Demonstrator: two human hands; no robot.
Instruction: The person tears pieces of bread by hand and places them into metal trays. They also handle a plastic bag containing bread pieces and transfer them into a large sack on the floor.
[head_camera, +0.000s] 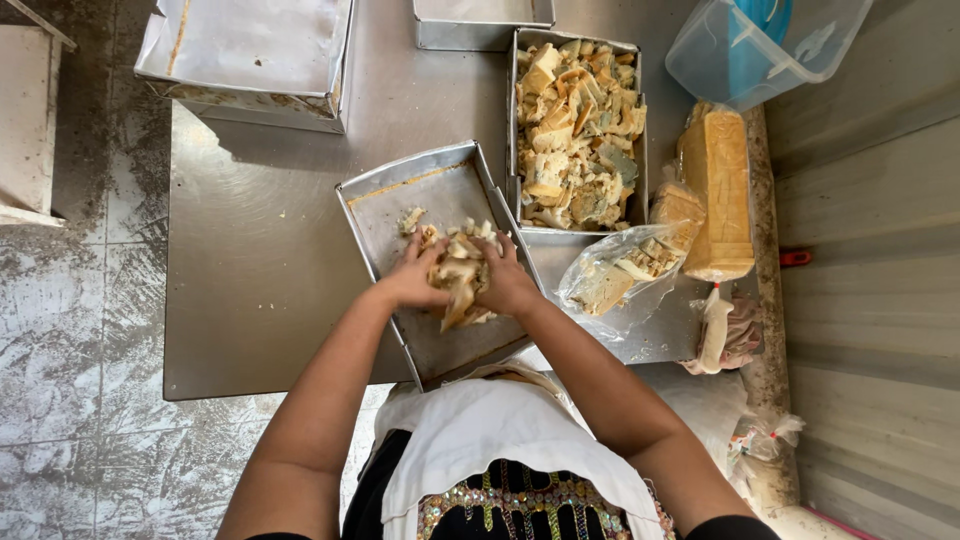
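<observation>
Here both hands are busy over a shallow metal tray (440, 200) that sits tilted on the steel desk (260, 260), its near corner overhanging the near edge toward the person. The left hand (412, 278) and the right hand (507, 283) are cupped and pressed in from either side on a clump of torn bread pieces (458, 275), fingers curled around it, apparently so that the pieces break up and drop straight into the tray; a few crumbs (410, 220) lie just beyond the fingers. To the right, touching the tray's far corner, a deep rectangular tin (576, 130) is heaped with more bread chunks. Right of that lie an opened clear bag of slices (620, 275) and a wrapped loaf (716, 190), close enough to reach. A paper-lined tin (250, 60), another tin (480, 25) and a clear plastic tub (760, 45) are cut off at the far edge. The fingertips are buried in bread, so their exact grip is hard to see.
</observation>
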